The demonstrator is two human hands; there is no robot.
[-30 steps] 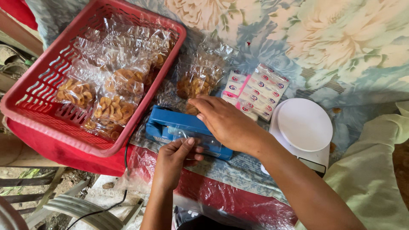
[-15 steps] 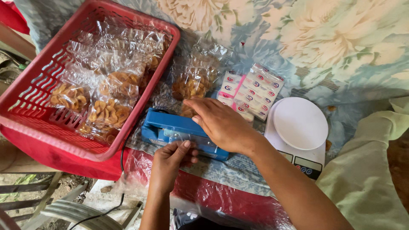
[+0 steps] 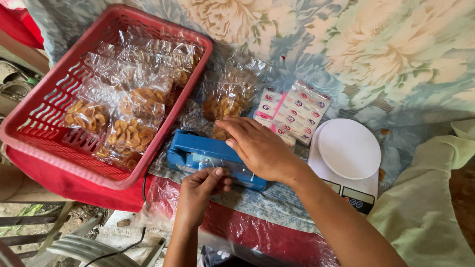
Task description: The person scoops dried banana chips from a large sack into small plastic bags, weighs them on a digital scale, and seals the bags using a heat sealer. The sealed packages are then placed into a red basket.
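Right hand [image 3: 260, 148]: fingers together, stays flat on blue sealer [image 3: 213, 158]. Left hand [image 3: 200, 188]: fingers still pinched on clear bag [image 3: 225, 165] edge. Sealing continues; chip bag [image 3: 227, 96] unmoved behind.

Right hand [image 3: 260, 148] pressing blue heat sealer [image 3: 198, 153], left hand [image 3: 200, 190] at its front edge, red basket [image 3: 34, 133] beside

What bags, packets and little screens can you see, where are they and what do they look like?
Clear bags of golden chips: piled in the red basket, crinkly and see-through.
Another chip bag: on the flowered cloth right of the basket, behind the blue sealer.
Strip of small sachets: between that bag and the scale, white with pink and blue marks.
Scale display panel: front edge of the white scale, dark strip with round buttons.
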